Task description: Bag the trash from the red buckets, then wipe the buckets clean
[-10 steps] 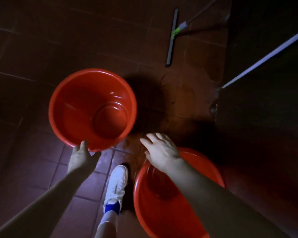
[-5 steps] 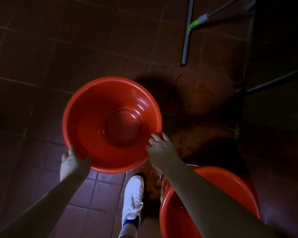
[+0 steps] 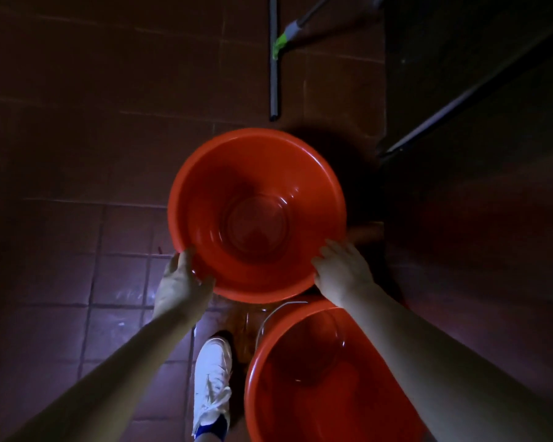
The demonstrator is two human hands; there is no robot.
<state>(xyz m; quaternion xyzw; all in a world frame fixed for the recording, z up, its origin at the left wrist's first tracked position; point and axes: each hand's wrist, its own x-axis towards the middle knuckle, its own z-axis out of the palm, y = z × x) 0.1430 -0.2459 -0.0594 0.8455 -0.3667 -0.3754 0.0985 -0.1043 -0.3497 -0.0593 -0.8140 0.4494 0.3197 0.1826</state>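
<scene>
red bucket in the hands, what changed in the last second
The right hand left its place above the lower bucket and took hold of the held bucket at its near rim; the left hand, alone on it before, keeps its grip. The held bucket moved right, in line with the squeegee. Lower bucket, squeegee and white shoe stayed on the floor.

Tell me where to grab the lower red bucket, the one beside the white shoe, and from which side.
Probably take the wire handle at its far-left rim, or that rim itself, from above on the side of the white shoe. The lower bucket stands upright with its mouth open, and the right forearm crosses its right half. The left hand and right hand hold the upper bucket.
</scene>
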